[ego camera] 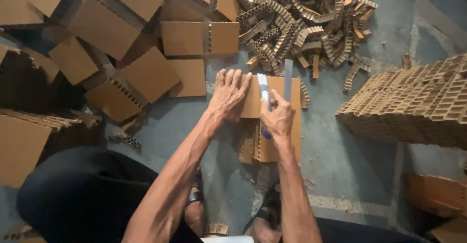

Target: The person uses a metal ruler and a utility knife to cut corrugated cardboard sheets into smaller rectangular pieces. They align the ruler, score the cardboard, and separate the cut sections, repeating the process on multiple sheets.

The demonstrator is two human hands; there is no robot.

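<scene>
While the left hand (228, 96) lies flat with its fingers (232, 80) spread and released on top of a honeycomb cardboard piece (253, 104), the right hand (278, 119) is clenched around a blue-handled knife (265, 97), whose pale blade points away from the person along the board's surface. That board lies on the grey concrete floor (350, 165), roughly at its middle in the view, directly in front of the person's sandalled feet (265, 218). It rests on another honeycomb cardboard slab (272, 148), whose open cells show at the near edge. A long grey metal ruler (288, 78) lies on the board just right of the blade, running away from the person past the board's far edge.

Beyond the ruler's far end, toward the top edge of the floor, a heap of narrow corrugated offcut strips (301, 19) is piled loosely, with a few strays scattered near the board. To the left, square cut cardboard panels (151, 73) lie tumbled over one another up to the top left corner, some showing honeycomb edges. At the left edge, larger brown sheets (19, 146) are stacked. On the right edge stands a wide block of honeycomb core (413, 104), well apart from the hands. A small cardboard box (435, 194) sits in the bottom right corner. The person's dark-clothed knee (82, 194) fills the bottom left.
</scene>
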